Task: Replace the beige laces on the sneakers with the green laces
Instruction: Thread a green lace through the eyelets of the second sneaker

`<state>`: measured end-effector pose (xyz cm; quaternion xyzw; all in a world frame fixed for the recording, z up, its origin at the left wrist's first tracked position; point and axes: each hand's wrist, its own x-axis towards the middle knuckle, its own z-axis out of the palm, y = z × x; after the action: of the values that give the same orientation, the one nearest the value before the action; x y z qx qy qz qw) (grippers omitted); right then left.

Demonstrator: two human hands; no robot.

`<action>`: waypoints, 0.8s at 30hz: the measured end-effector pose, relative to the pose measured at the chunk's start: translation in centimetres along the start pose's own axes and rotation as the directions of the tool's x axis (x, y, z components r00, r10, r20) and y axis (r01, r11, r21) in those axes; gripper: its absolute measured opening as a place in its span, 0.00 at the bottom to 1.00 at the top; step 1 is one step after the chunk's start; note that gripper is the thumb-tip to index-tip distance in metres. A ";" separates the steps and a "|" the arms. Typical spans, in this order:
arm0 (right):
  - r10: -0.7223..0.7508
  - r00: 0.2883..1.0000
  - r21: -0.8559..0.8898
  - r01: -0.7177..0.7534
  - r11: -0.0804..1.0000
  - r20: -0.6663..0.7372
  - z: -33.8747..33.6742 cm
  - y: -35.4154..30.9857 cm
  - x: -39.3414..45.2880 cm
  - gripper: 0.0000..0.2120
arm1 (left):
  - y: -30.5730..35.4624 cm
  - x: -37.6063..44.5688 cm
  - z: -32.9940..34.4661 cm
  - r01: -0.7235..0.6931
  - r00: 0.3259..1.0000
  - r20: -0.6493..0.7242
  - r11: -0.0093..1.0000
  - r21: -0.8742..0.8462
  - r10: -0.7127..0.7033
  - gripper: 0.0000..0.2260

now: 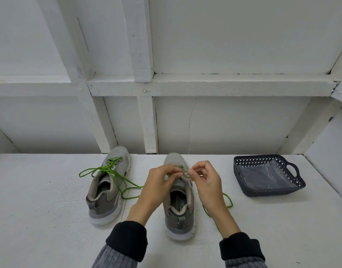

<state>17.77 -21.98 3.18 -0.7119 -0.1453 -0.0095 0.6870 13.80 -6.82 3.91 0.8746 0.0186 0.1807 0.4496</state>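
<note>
Both my hands, left hand (160,181) and right hand (204,178), pinch the green lace (228,200) over the right sneaker (178,198); slack could slip out of an eyelet.

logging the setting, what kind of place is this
Probably a plain workshop or storage nook: a white painted tabletop against a white timber-framed wall, with a dark plastic basket beside two sneakers.
</note>
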 end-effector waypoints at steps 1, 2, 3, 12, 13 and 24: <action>0.055 0.996 0.074 -0.050 0.996 -0.067 0.2 0.3 0.0 0.03 | -0.1 -0.1 -0.1 0.013 1.000 -0.017 1.000 -0.004 -0.013 0.05; 0.135 0.984 0.164 -0.115 0.980 -0.117 0.3 0.5 -0.1 0.04 | -0.2 -0.2 -0.2 0.028 0.999 -0.030 1.000 -0.008 -0.028 0.06; 0.214 0.968 0.234 -0.180 0.955 -0.130 0.3 0.8 0.0 0.06 | -0.2 -0.4 -0.2 0.040 0.999 -0.036 0.999 -0.006 -0.041 0.08; 0.394 0.919 0.116 -0.394 0.912 0.025 0.9 3.9 -0.4 0.15 | -1.0 -1.4 1.0 0.086 0.996 -0.035 0.976 0.199 -0.081 0.06; 0.405 0.914 0.124 -0.405 0.906 0.025 0.9 4.1 -0.4 0.13 | -1.2 -1.5 1.2 0.092 0.996 -0.037 0.973 0.210 -0.086 0.05; 0.505 0.852 0.396 -0.514 0.761 0.136 -0.8 5.6 -0.3 0.14 | -0.2 -1.2 2.6 0.057 0.998 -0.004 0.884 0.464 -0.063 0.09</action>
<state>18.81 -22.90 -2.28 -0.5603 0.0476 0.2163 0.7981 13.55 -8.94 2.02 0.9567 0.0857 0.1520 0.2330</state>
